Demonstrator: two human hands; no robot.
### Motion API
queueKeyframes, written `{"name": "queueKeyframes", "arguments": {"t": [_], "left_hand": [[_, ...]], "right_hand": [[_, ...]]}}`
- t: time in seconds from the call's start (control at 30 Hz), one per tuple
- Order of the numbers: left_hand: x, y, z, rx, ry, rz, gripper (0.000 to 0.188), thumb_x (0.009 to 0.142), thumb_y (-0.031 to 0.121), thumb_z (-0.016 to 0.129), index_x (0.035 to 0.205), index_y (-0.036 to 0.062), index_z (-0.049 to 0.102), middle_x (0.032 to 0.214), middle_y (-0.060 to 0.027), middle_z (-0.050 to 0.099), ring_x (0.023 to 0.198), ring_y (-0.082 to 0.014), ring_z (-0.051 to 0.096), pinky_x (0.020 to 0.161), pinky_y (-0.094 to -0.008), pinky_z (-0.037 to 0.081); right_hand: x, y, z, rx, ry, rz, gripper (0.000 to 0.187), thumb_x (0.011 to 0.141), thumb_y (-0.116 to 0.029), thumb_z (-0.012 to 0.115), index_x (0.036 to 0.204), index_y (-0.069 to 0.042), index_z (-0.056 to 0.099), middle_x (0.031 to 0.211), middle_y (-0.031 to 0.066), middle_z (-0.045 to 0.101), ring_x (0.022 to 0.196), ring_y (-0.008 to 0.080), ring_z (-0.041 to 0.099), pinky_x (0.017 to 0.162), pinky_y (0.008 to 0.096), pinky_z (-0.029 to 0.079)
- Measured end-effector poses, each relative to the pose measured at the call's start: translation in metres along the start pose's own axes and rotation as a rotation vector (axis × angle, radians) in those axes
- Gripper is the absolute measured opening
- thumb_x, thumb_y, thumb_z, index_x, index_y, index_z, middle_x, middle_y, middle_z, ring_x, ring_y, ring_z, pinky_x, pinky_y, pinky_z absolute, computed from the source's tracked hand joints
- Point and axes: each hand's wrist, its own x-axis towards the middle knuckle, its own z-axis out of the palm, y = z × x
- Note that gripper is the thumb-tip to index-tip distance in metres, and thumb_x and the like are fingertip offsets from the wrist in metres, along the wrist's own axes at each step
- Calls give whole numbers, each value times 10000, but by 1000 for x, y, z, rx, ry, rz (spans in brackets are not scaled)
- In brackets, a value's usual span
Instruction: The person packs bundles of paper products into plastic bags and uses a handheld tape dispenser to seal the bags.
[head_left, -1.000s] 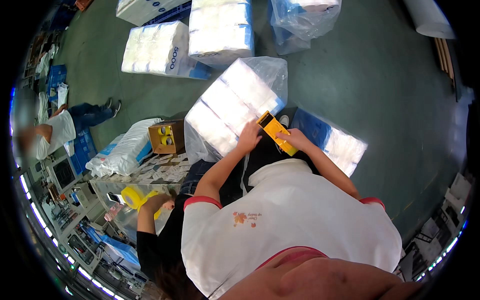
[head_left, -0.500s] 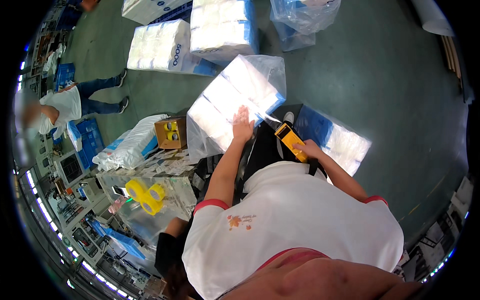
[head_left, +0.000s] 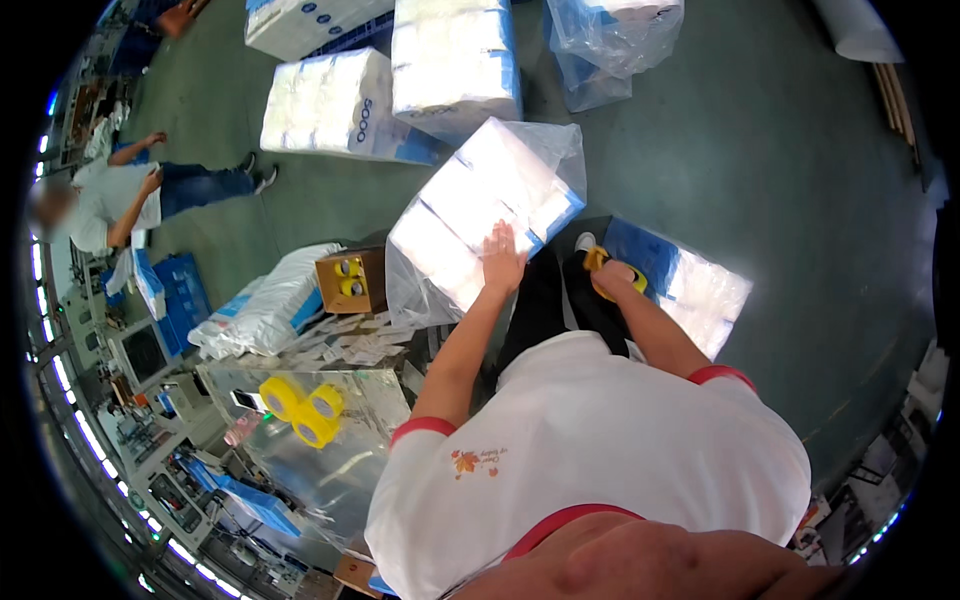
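A large pack of white bundles in a clear plastic bag (head_left: 450, 215) stands in front of me, its loose film spreading past the sides. On the edge of the pack nearest me, my left hand (head_left: 503, 258) lies flat with its fingers stretched out. My right hand (head_left: 617, 281) is wrapped round a yellow tape dispenser (head_left: 597, 258) to the right of the pack, apart from it. Part of the dispenser is hidden by the hand. Just beyond that hand, another white and blue pack (head_left: 695, 290) rests on the floor.
More wrapped packs (head_left: 330, 105) stand ahead. To my left, a table (head_left: 350, 450) carries yellow tape rolls (head_left: 315, 415), a phone and a bottle. An open carton (head_left: 350, 280) with tape rolls and a white plastic sack (head_left: 270, 300) lie beyond it. A person (head_left: 120, 205) stands far left.
My right hand has turned the tape dispenser, which now shows less of its long side. My left hand stays on the pack. The person at left has moved their arms and legs.
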Motion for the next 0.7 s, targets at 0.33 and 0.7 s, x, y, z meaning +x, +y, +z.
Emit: {"name": "queueKeyframes", "arguments": {"t": [0.33, 0.7], "left_hand": [[-12, 28, -56, -1758, -452, -587, 492, 891, 377, 513, 1241, 36, 458, 1256, -100, 474, 1163, -194, 453, 969, -314, 344], [-26, 24, -163, -1453, -288, -161, 339, 879, 162, 539, 1160, -26, 552, 1082, -71, 601, 970, -118, 556, 864, -235, 417]], "right_hand": [[-157, 11, -75, 513, 27, -573, 484, 702, -456, 679, 862, -1, 631, 710, 160, 623, 669, 289, 618, 606, 348, 463], [-181, -37, -91, 259, 318, -853, 433, 675, -425, 689, 753, -9, 600, 703, 190, 584, 677, 343, 575, 613, 387, 453]]}}
